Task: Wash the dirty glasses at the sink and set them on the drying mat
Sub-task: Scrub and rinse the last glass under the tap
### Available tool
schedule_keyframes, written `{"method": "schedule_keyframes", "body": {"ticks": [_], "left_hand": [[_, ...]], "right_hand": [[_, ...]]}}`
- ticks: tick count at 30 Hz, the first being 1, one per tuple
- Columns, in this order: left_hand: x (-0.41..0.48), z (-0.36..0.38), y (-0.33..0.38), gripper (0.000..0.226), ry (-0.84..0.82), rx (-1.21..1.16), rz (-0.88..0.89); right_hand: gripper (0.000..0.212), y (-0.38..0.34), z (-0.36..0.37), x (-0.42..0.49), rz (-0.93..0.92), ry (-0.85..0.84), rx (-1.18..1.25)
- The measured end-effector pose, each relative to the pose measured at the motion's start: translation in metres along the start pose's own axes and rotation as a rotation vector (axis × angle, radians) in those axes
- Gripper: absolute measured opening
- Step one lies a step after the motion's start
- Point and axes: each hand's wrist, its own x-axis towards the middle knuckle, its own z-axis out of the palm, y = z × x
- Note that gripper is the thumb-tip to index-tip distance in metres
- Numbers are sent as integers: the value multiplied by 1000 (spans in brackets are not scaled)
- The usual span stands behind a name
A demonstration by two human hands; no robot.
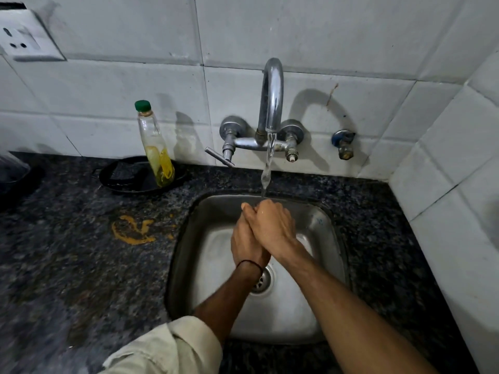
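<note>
Both my hands are over the steel sink (321, 220), pressed together under running water from the chrome tap (272, 98). My right hand (272, 225) lies over my left hand (245, 244), palms clasped, with nothing visible between them. A thin black band circles my left wrist. The stream lands on my fingertips near the sink's back wall. No glass and no drying mat show in the view. The drain (263, 282) is partly hidden beneath my left wrist.
A clear bottle with a green cap and yellow liquid (156, 147) stands on a black round plate (127, 176) left of the tap. An orange stain (132, 228) marks the dark granite counter. A wall socket (24, 39) sits upper left; tiled walls close the back and right.
</note>
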Motion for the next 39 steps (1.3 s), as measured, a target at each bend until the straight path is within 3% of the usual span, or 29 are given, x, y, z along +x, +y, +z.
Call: {"method": "schedule_keyframes", "body": {"ticks": [2,5,7,8,10,13,15,17,20,22,23,25,28,30,33,36,37,39], "left_hand": [[-4,4,-1,30,-38,-79,-58],[19,-15,-8,21,-450,-350,-78],[36,-32,-14,32,-736,-409,-85],[42,-36,-16,37,-795,-390,-88],[46,-31,-16,37,-696,-260,-82],[41,-5,-9,24,-226,109,1],[39,4,-11,17,-49,11,2],[46,0,-19,15,-161,-145,8],[61,-23,-25,51,-602,-307,40],[66,-29,-21,50,-812,-384,31],[66,-29,-16,44,-830,-396,41],[60,-20,-3,27,-635,-318,51],[46,1,15,16,-137,-146,17],[43,11,15,12,-20,-36,-1],[55,11,-1,3,-55,-25,-39],[69,-6,-21,21,-187,-261,16],[73,-13,-27,32,-263,-282,70],[81,-21,-32,57,-425,-204,176]], "right_hand": [[38,0,-1,1,-2,33,-87],[41,13,-14,6,-103,-24,-50],[44,20,-21,9,-195,-207,70],[44,20,-23,11,-197,-256,152],[40,17,-21,16,-90,-209,276],[34,-1,0,22,115,-50,266],[35,-9,15,20,93,49,134],[38,-5,11,16,22,67,117],[37,20,-22,22,-212,-140,160],[32,24,-39,21,-348,-284,117],[31,23,-41,22,-356,-297,114],[39,18,-38,27,-286,-188,197],[43,9,-28,35,-25,36,335],[37,-3,-19,38,82,43,235],[30,-8,-4,29,-48,4,67],[11,18,-9,14,-357,-112,113],[15,31,-17,15,-491,-180,28],[47,52,-40,28,-697,-333,-350]]}}
